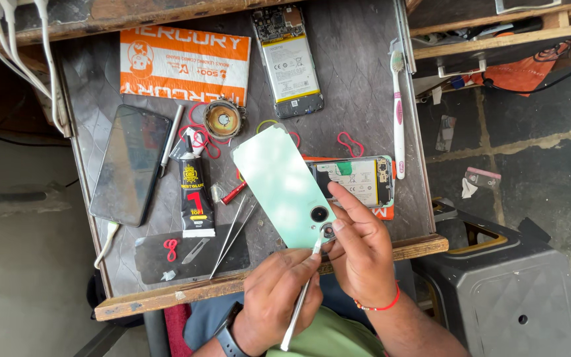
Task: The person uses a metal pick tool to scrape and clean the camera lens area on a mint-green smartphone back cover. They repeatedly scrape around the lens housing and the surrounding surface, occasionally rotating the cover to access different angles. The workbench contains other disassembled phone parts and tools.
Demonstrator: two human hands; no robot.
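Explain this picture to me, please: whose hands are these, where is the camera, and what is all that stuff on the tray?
There is no machine here. A person wears a camera on the head, so the one view looks down at that person's own two hands over a worn work tray. The right hand holds a pale green phone back cover by its camera end. The left hand holds a thin white tool with its tip at the cover's lower camera ring. On the tray lie a dark phone, a black glue tube, tweezers, two opened phones showing their insides, a toothbrush and an orange packet.
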